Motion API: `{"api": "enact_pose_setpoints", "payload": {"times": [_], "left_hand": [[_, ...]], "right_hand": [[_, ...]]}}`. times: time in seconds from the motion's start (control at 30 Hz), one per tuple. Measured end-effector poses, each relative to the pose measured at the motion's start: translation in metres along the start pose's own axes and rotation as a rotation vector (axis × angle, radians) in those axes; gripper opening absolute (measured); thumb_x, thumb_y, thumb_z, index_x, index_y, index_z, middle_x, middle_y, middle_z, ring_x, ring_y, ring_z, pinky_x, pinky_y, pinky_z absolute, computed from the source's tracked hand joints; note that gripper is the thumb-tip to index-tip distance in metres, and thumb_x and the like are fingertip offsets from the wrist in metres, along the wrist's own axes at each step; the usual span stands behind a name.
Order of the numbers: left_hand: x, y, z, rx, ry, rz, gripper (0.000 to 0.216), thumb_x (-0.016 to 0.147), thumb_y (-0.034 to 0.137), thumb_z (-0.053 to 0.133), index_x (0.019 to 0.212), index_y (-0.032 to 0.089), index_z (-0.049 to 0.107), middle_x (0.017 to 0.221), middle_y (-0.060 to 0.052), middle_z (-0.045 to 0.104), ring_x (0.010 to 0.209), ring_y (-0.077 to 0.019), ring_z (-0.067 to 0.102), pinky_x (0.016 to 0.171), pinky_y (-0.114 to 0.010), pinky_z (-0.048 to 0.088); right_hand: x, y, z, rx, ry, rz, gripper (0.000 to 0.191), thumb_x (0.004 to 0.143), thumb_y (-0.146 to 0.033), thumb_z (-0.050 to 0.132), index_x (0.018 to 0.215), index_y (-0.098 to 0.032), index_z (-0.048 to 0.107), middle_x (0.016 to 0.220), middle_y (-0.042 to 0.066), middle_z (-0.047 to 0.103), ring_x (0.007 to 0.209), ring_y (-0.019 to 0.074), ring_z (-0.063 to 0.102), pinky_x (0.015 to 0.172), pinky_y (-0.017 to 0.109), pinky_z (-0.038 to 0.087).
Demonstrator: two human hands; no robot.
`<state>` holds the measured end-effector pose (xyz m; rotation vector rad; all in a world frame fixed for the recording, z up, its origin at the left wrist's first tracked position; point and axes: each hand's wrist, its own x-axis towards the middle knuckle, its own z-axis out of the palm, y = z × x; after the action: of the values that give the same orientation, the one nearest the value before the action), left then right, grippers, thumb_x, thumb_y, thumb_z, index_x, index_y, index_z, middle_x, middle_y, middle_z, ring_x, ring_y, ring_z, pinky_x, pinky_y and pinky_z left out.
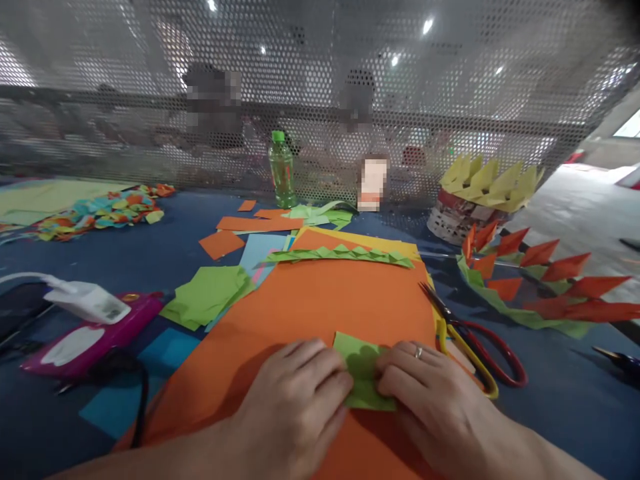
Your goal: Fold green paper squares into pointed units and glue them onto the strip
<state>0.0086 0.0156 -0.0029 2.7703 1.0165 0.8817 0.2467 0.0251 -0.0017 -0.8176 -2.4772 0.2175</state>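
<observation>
A small green paper square (367, 373) lies on the large orange paper sheets (340, 300) in front of me. My left hand (300, 393) pinches its left edge with curled fingers. On the opposite edge, the fingers of my right hand (435, 393), which wears a ring, close on the same piece. Both thumbs are largely hidden. Farther up the orange sheets rests a folded green paper strip (345, 254) with a pointed zigzag edge. To the right of my right hand lie scissors (470, 340) with red and yellow handles.
Green paper squares (207, 293) and blue paper (170, 350) lie left, near a magenta case (90, 340) with a white charger (90, 302) and cables. A green bottle (283, 170) stands behind, before a perforated metal screen. At right are orange-and-green (530, 307) and yellow paper crowns (487, 183).
</observation>
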Motion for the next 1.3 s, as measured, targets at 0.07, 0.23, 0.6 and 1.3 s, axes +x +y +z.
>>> {"api": "enact_pose_setpoints", "payload": {"times": [0.07, 0.23, 0.6, 1.3], "left_hand": [[0.001, -0.005, 0.002, -0.044, -0.019, -0.033, 0.023, 0.1, 0.01, 0.046, 0.095, 0.018, 0.067, 0.089, -0.004, 0.066, 0.079, -0.0227, 0.056, 0.072, -0.037, 0.046], [0.003, -0.008, 0.001, -0.09, -0.014, -0.061, 0.023, 0.096, 0.004, 0.048, 0.091, 0.017, 0.066, 0.087, -0.004, 0.063, 0.079, -0.0216, 0.053, 0.071, -0.036, 0.04], [0.004, -0.003, 0.001, -0.268, -0.037, -0.316, 0.017, 0.099, 0.019, 0.054, 0.083, 0.021, 0.059, 0.072, 0.002, 0.06, 0.068, -0.0166, 0.054, 0.064, -0.029, 0.039], [0.007, -0.008, 0.009, -0.134, -0.035, -0.38, 0.035, 0.078, 0.005, 0.062, 0.105, 0.025, 0.056, 0.078, 0.004, 0.063, 0.068, -0.0193, 0.061, 0.061, -0.028, 0.041]], "right_hand": [[0.001, -0.001, -0.002, -0.002, 0.001, 0.013, 0.027, 0.08, 0.005, 0.043, 0.08, -0.019, 0.054, 0.083, 0.004, 0.064, 0.074, 0.0175, 0.054, 0.07, 0.029, 0.042], [0.008, -0.008, -0.008, -0.012, 0.008, 0.046, 0.008, 0.095, -0.022, 0.063, 0.089, -0.019, 0.059, 0.081, 0.001, 0.065, 0.07, 0.0163, 0.057, 0.067, 0.029, 0.042], [-0.004, -0.003, -0.002, 0.184, -0.002, 0.464, 0.011, 0.1, -0.029, 0.059, 0.092, -0.026, 0.065, 0.076, -0.004, 0.07, 0.066, 0.0129, 0.065, 0.061, 0.025, 0.043], [-0.003, 0.007, 0.008, -0.045, -0.034, 0.579, 0.027, 0.097, -0.042, 0.062, 0.077, -0.025, 0.059, 0.064, -0.003, 0.061, 0.059, 0.0167, 0.056, 0.057, 0.029, 0.036]]}}
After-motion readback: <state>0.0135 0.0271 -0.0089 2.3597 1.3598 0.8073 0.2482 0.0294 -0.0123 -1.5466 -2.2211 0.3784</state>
